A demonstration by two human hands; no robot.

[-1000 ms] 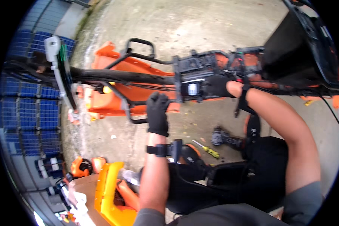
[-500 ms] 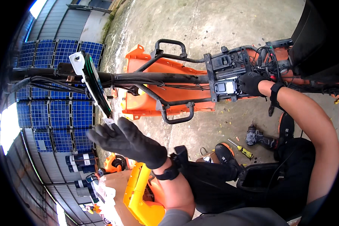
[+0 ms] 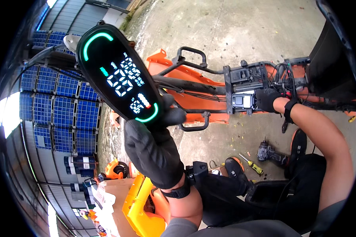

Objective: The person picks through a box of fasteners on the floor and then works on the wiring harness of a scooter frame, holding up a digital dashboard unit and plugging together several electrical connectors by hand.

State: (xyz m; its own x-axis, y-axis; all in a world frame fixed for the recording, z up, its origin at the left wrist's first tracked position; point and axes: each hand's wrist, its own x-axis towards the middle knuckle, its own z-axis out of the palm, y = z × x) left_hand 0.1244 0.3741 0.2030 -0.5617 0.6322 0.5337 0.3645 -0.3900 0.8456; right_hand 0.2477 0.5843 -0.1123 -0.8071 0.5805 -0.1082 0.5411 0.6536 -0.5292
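Note:
My left hand, in a black glove, grips the lower end of an oval dashboard display. Its lit face is turned toward me, with white digits and green arcs. In another black glove, my right hand is down at the black vehicle frame, fingers curled beside a small box with a pale lid. What those fingers hold is hidden. A second black box sits just beyond, and a bundle of wires runs over the frame near my right hand.
Orange body panels lie under the frame. A cordless drill and a yellow-handled screwdriver are on the concrete floor by my shoes. A yellow panel and a cardboard box stand at lower left; blue crates are stacked at left.
My left hand has taken hold of the display's lower end and its face has turned from edge-on to facing me. My right hand stays at the small box.

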